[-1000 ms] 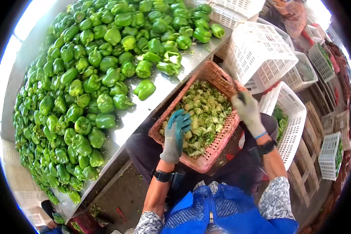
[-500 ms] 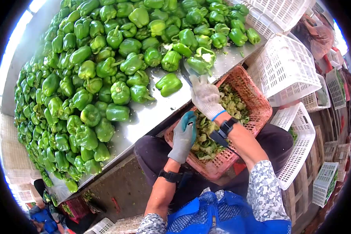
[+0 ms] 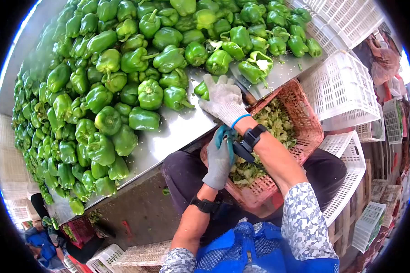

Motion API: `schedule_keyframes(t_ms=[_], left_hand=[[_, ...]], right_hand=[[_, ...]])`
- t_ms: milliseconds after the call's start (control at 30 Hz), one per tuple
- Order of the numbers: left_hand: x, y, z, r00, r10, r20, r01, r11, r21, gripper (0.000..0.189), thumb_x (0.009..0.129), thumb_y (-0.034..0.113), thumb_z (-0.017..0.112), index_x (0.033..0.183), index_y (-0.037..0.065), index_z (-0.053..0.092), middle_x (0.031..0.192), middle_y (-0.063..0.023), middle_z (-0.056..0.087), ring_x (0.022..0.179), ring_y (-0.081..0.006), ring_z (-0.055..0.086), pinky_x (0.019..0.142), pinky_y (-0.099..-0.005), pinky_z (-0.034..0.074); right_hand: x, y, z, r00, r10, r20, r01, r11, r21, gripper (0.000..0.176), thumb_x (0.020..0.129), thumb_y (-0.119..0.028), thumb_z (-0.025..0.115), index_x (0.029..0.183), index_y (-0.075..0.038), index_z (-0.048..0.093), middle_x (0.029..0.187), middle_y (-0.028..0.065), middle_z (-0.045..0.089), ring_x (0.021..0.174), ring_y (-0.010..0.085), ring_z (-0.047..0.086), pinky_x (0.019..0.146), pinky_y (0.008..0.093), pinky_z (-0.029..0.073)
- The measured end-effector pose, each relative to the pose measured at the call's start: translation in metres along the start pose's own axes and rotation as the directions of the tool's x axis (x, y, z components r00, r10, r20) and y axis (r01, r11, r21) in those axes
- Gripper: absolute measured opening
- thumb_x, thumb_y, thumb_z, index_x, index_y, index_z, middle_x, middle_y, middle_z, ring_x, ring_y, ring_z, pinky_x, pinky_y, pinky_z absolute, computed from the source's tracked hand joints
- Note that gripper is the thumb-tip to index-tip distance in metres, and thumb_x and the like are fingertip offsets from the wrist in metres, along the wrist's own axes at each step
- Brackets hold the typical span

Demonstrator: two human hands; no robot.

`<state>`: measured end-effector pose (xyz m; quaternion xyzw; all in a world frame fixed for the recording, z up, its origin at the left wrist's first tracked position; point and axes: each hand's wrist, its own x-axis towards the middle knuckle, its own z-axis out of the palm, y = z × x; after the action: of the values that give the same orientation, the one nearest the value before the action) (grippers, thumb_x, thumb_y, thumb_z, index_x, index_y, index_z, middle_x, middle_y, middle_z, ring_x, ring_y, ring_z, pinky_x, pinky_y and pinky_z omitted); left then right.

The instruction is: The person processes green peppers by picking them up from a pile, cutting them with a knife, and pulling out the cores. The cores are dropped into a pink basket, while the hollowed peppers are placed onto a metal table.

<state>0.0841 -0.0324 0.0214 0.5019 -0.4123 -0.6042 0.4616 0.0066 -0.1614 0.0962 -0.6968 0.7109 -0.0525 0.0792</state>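
As the right hand [image 3: 223, 101] has swung off the far rim of the pink basket [image 3: 307, 119] and across to the steel worktop [image 3: 168, 136], it now lies on the loose green pepper [image 3: 199, 89] that sits at the near edge of the big pile of peppers [image 3: 123, 68]. A second ago that pepper lay on its own on bare metal, with the white-gloved hand nowhere near it. Now the fingers are spread and curved down over it, covering most of it. From where I stand I cannot tell whether the grip has closed on it or only rests on top. The left hand [image 3: 219, 157], in its grey and teal glove, has hardly shifted. It stays at the near rim of the basket, just under the right wrist, with its grip curled round what looks to be a knife [image 3: 240, 151]. Only a dark blade shows there, so I would not swear to it. The basket itself has stayed on the person's lap, tucked against the worktop's edge and heaped with pale green trimmings [image 3: 274, 119]. To my eye the work has turned from the basket to a fresh pepper, which has not yet left the worktop. White crates [image 3: 341, 86] stand stacked beyond the basket.
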Motion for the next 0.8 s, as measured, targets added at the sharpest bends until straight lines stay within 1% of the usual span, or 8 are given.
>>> schedule_keyframes(t_ms=[300,367,467,567,600,633,767,800], left_hand=[[0.001,0.019,0.000,0.999,0.038,0.037,-0.029,0.974,-0.225,0.030,0.105,0.004,0.046,0.132,-0.005,0.055,0.117,-0.0116,0.066,0.107,-0.0172,0.063,0.097,-0.0301,0.049],[-0.002,0.012,0.002,0.999,-0.023,0.031,0.034,0.909,-0.415,0.030,0.105,0.002,0.045,0.132,-0.005,0.055,0.117,-0.0104,0.066,0.107,-0.0165,0.062,0.096,-0.0286,0.048],[-0.008,0.013,-0.007,0.998,-0.001,0.066,0.023,0.942,-0.334,0.031,0.102,-0.002,0.043,0.131,-0.005,0.055,0.118,-0.0097,0.065,0.103,-0.0159,0.060,0.094,-0.0265,0.047],[-0.010,0.007,-0.009,0.999,0.028,0.045,-0.012,0.946,-0.323,0.029,0.102,0.001,0.045,0.129,-0.004,0.056,0.114,-0.0091,0.066,0.097,-0.0149,0.061,0.090,-0.0254,0.049],[-0.010,0.007,-0.009,0.999,0.003,0.041,0.011,0.943,-0.332,0.029,0.103,0.002,0.046,0.129,-0.003,0.057,0.112,-0.0087,0.066,0.095,-0.0144,0.061,0.088,-0.0254,0.049],[-0.010,0.008,-0.010,0.999,-0.021,0.041,0.033,0.941,-0.337,0.028,0.103,0.003,0.047,0.129,-0.003,0.057,0.111,-0.0083,0.066,0.093,-0.0140,0.061,0.087,-0.0253,0.050],[-0.016,0.015,-0.022,0.995,-0.098,-0.012,0.086,0.917,-0.390,0.034,0.107,0.025,0.051,0.130,0.001,0.058,0.111,-0.0065,0.067,0.096,-0.0156,0.063,0.091,-0.0315,0.051],[-0.013,0.022,-0.022,0.988,-0.149,-0.042,0.118,0.898,-0.424,0.040,0.106,0.029,0.052,0.135,0.002,0.055,0.115,-0.0069,0.067,0.094,-0.0179,0.064,0.091,-0.0304,0.051]], right_hand=[[0.008,0.006,-0.026,0.983,0.065,0.170,-0.087,0.988,0.125,0.079,0.071,-0.042,0.074,0.141,-0.018,0.048,0.129,0.0250,0.055,0.120,0.0401,0.059,0.100,0.0458,0.050],[0.003,0.012,-0.030,0.993,0.077,0.084,-0.096,0.965,0.245,0.084,0.068,-0.045,0.076,0.143,-0.018,0.047,0.128,0.0241,0.058,0.116,0.0398,0.061,0.100,0.0448,0.049],[-0.017,0.021,-0.037,0.998,0.049,-0.031,-0.032,0.914,0.405,0.080,0.069,-0.044,0.076,0.138,-0.013,0.050,0.123,0.0214,0.062,0.115,0.0369,0.062,0.099,0.0439,0.051],[-0.025,0.012,-0.030,0.990,-0.085,0.115,0.072,0.991,0.113,0.074,0.068,-0.041,0.076,0.132,-0.011,0.053,0.117,0.0219,0.065,0.112,0.0389,0.063,0.098,0.0452,0.051],[-0.028,0.002,-0.030,0.954,-0.030,0.298,0.042,0.999,-0.033,0.070,0.067,-0.038,0.077,0.127,-0.009,0.055,0.111,0.0229,0.067,0.108,0.0399,0.066,0.095,0.0454,0.052],[-0.031,0.003,-0.018,0.972,-0.089,0.220,0.110,0.991,-0.083,0.074,0.066,-0.038,0.077,0.130,-0.007,0.055,0.110,0.0247,0.067,0.102,0.0407,0.068,0.091,0.0448,0.054],[-0.030,0.027,-0.014,0.992,-0.100,0.079,0.046,0.858,0.511,0.074,0.071,-0.031,0.075,0.135,-0.002,0.052,0.107,0.0245,0.069,0.097,0.0364,0.070,0.087,0.0387,0.056],[-0.034,0.030,-0.015,0.982,-0.101,0.163,-0.068,0.610,0.789,0.070,0.074,-0.025,0.073,0.135,0.000,0.051,0.109,0.0189,0.069,0.096,0.0316,0.070,0.084,0.0355,0.057]])
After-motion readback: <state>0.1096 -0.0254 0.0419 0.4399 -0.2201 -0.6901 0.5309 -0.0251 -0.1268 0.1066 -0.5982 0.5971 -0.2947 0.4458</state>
